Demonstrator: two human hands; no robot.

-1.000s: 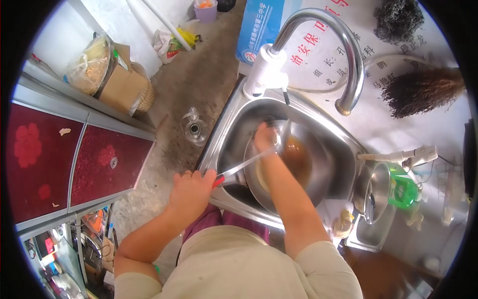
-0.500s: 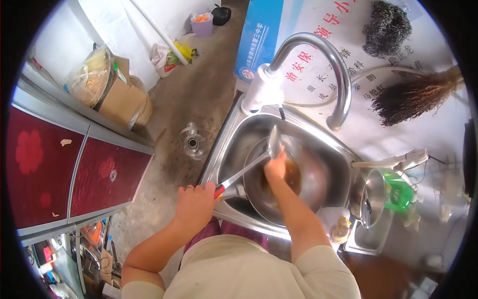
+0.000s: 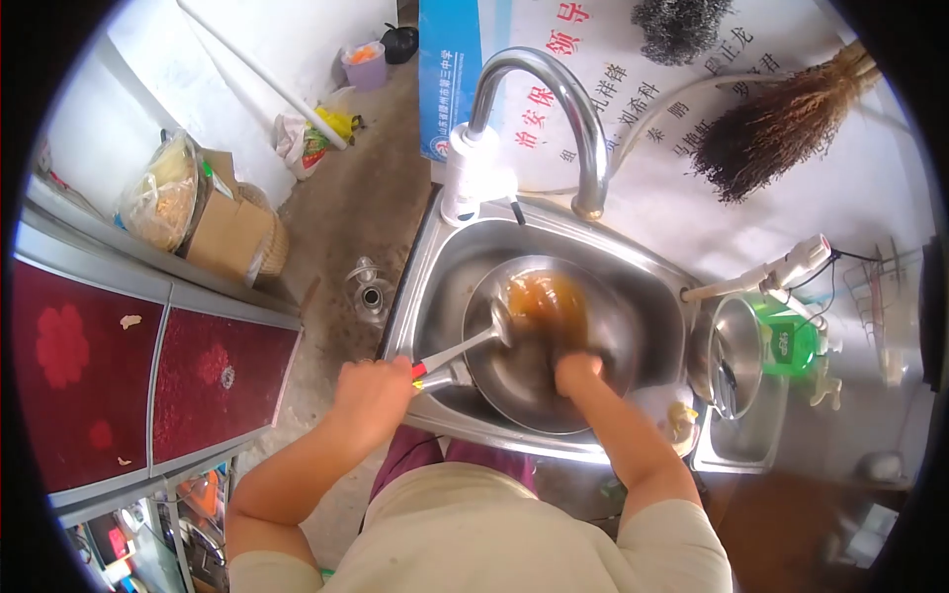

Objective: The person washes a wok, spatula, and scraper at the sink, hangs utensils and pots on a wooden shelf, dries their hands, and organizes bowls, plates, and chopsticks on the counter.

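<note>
A round metal wok [image 3: 504,385] with brownish liquid [image 3: 544,301] lies in the steel sink [image 3: 435,316]. My left hand [image 3: 374,395] is closed around the red end of a long-handled metal ladle [image 3: 465,346], beside the wok's handle [image 3: 442,377]. The ladle's head is over the left part of the wok. My right hand [image 3: 578,374] is inside the wok near its lower right, fingers pointing down and blurred; something dark, too smeared to make out, is at the fingertips.
A curved faucet [image 3: 590,128] arches over the sink's back. To the right are a metal bowl [image 3: 739,346], a green bottle [image 3: 791,344] and a white pipe [image 3: 761,277]. A brush [image 3: 771,138] hangs at the upper right. A red-panelled cabinet [image 3: 217,385] stands left.
My right hand has moved from the ladle's head down to the wok's lower right. The ladle's head has dropped lower and left, still in my left hand. The view has shifted.
</note>
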